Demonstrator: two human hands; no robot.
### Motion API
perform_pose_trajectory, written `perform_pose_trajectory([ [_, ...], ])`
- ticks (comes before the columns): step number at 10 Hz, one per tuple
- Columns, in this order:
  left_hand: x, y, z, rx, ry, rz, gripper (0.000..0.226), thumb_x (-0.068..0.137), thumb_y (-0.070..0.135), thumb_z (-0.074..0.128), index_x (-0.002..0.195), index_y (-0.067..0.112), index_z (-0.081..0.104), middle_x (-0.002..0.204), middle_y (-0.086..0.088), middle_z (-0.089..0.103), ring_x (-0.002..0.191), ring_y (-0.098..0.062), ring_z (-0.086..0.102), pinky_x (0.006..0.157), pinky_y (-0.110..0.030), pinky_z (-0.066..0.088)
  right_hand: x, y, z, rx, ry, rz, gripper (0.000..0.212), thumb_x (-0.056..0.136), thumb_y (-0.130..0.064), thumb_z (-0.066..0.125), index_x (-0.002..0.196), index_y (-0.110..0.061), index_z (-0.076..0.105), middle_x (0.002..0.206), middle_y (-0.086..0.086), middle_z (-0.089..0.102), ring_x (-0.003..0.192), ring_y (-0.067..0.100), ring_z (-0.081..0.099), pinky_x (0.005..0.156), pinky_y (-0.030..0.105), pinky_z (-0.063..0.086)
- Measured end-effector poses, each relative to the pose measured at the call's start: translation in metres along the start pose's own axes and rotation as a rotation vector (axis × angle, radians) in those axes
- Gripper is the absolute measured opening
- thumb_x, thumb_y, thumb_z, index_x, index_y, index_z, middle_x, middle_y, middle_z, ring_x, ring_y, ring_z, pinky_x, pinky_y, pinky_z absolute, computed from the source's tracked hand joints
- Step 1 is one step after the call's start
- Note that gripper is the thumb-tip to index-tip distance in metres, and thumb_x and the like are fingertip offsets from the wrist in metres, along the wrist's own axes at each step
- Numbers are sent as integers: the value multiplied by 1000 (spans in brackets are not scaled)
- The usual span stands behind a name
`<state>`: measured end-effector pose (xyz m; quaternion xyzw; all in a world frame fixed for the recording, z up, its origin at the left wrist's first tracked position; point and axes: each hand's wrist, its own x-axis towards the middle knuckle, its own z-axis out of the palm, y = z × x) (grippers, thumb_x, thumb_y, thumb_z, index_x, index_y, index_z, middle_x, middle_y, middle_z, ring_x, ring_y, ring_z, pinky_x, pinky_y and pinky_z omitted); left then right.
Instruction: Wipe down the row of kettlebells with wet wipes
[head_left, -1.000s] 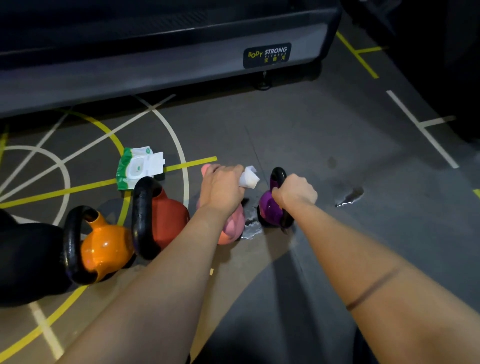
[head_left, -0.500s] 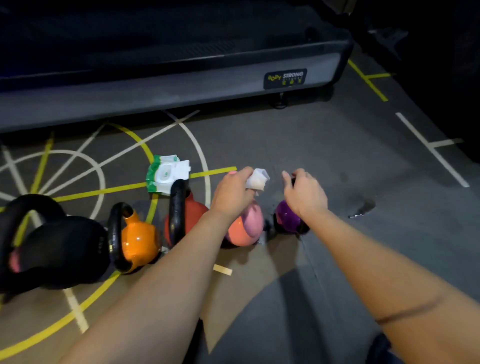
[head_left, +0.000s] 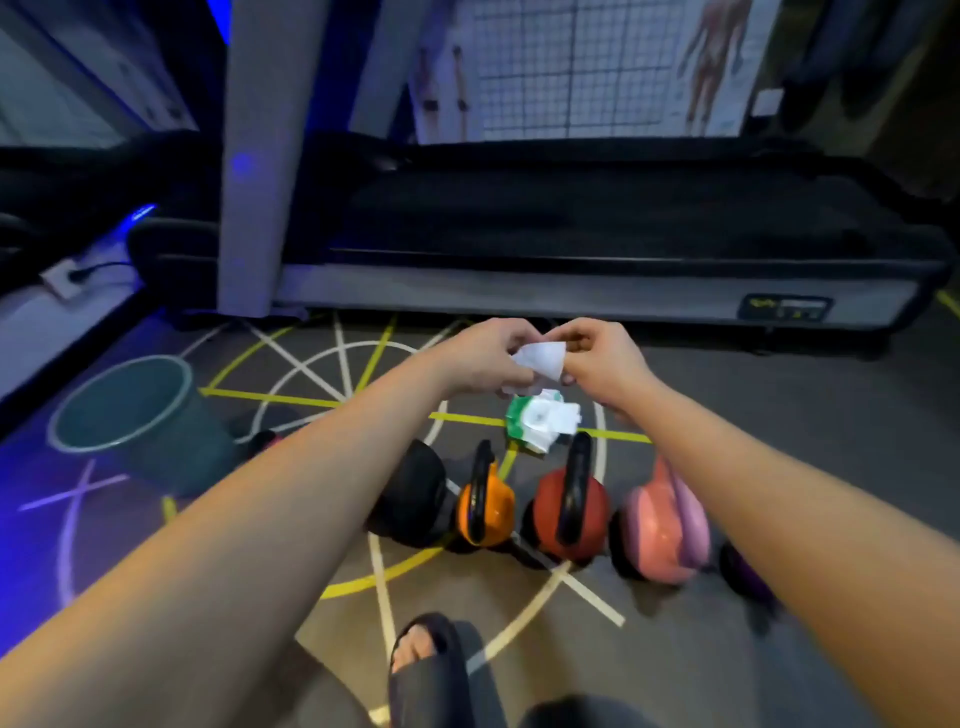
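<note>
Both my hands are raised above the floor and pinch a crumpled white wet wipe between them. My left hand holds its left side, my right hand its right side. Below them a row of kettlebells stands on the floor: a black one, an orange one, a red one, a pink one and a purple one mostly hidden by my right forearm. A green and white wipes pack lies just behind the row.
A grey bin stands on the floor at the left. A treadmill runs across the back, with a grey post beside it. My sandalled foot is at the bottom middle. The floor has yellow and white lines.
Both hands have lifted off the pink and purple kettlebells and come together on the wipe. My view has risen and pulled back, showing the whole row, the bin and the treadmill.
</note>
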<state>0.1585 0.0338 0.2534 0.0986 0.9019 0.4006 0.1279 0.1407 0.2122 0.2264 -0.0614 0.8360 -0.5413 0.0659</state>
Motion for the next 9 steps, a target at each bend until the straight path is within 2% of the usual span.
perform_pose_trajectory([
  [1,-43,-26,-59,-103,138,-72,26,82,9,71,108,12,70,88,-6,74,70,-15,64,63,-29,52,6,-51,50,97,-105,8,19,85,3,74,102,-5,72,85,11,72,56,7,65,53,19,51],
  [2,-80,-74,-99,-134,295,-183,10,88,13,71,97,9,74,77,-3,66,65,-13,58,59,-25,48,14,-81,115,134,-156,1,17,84,7,72,96,-5,72,84,12,70,63,18,64,63,29,58],
  [3,-110,-137,-124,-229,460,-307,4,86,15,73,88,14,70,77,-8,66,67,-23,65,66,-45,59,14,-98,180,112,-256,-20,9,91,0,69,93,-9,70,87,14,71,69,22,67,62,28,59],
  [4,-137,-202,-151,-205,708,-529,16,86,14,66,94,20,53,82,-12,68,51,-17,65,44,-28,48,28,-105,246,112,-365,-22,7,96,-7,64,97,-14,67,94,19,71,68,21,70,68,39,61],
  [5,-156,-256,-185,-470,897,-640,23,86,9,63,93,22,46,91,-23,68,55,-22,62,39,-24,40,49,-115,301,-19,-373,-74,4,87,-25,67,86,-27,70,80,0,75,77,18,73,80,47,62],
  [6,-171,-298,-227,-285,1031,-734,16,83,11,66,92,19,55,86,-14,75,66,-25,69,55,-35,57,74,-124,348,-56,-397,-97,10,76,-36,64,75,-30,71,74,-4,75,78,17,74,82,51,60],
  [7,-170,-332,-274,-97,1099,-754,24,86,15,68,108,12,62,104,-13,67,96,-31,64,75,-33,45,97,-136,387,-39,-413,-116,17,69,-43,61,78,-37,74,75,-7,75,78,16,74,80,52,60],
  [8,-157,-372,-305,13,965,-796,41,93,27,67,130,10,57,129,-20,62,121,-38,58,95,-41,45,111,-145,406,-45,-405,-117,11,81,-31,64,77,-28,74,68,-4,74,67,13,71,79,48,61],
  [9,-150,-413,-307,53,862,-868,49,94,24,62,138,6,53,133,-21,61,125,-40,57,102,-43,46,125,-145,415,-93,-372,-108,11,89,-28,65,81,-26,73,67,-2,74,62,12,69,73,42,59],
])
